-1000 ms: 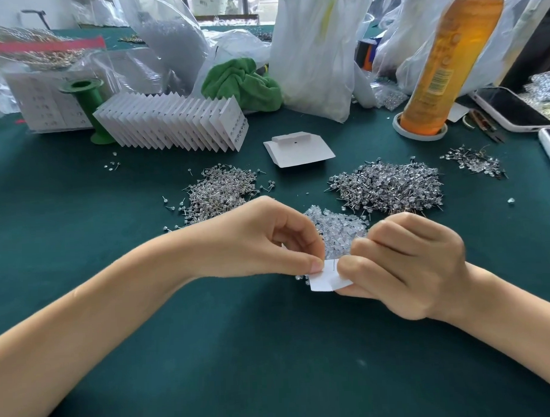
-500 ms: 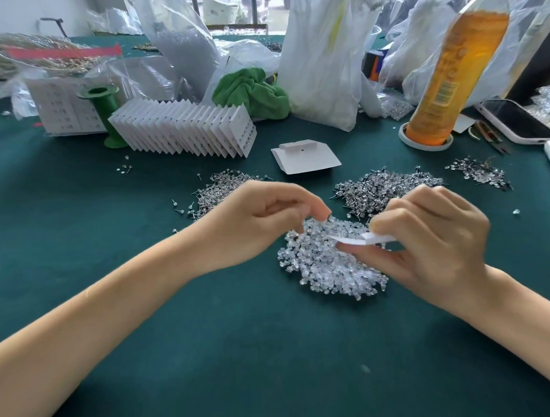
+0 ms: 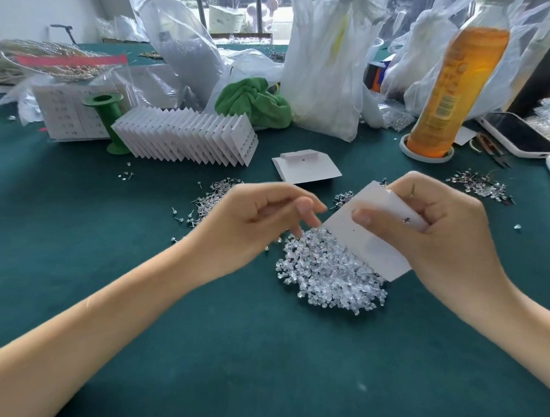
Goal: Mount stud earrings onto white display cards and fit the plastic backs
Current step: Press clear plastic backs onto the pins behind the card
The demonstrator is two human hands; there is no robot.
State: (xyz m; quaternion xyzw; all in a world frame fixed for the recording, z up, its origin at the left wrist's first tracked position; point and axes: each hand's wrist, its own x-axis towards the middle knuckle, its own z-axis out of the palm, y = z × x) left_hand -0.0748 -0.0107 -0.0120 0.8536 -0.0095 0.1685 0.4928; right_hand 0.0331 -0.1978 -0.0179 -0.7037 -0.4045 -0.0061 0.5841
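Green counter (image 3: pixel 146 306), near edge and both sides cut off by the frame. Landmark: pile of clear plastic backs (image 3: pixel 329 272) at centre. Behind the pile, plastic bags (image 3: pixel 321 66) and an orange bottle (image 3: pixel 456 89), tops cut off; bag contents hard to make out. Behind-left of the pile, a fanned row of filled cards (image 3: pixel 187 136). Just behind it, a loose folded card (image 3: pixel 306 169). Stud heap (image 3: pixel 211 201) left of the pile, partly hidden by the left hand (image 3: pixel 252 221); another stud heap behind the pile, mostly hidden by the white card (image 3: pixel 371 233).

Right hand (image 3: pixel 439 230) above the pile's right side, fingers (image 3: pixel 361 217) clamped on the white card, thumb on its face; one stud (image 3: pixel 406 220) visible near the card's top. Left-hand fingers loosely curled, thumb and forefinger close together just beside the card's left corner, blurred; cannot tell if they pinch a back.

Versus half a second ago: the card was edge-on, now tilted face-up and raised; the left hand has moved off the card.
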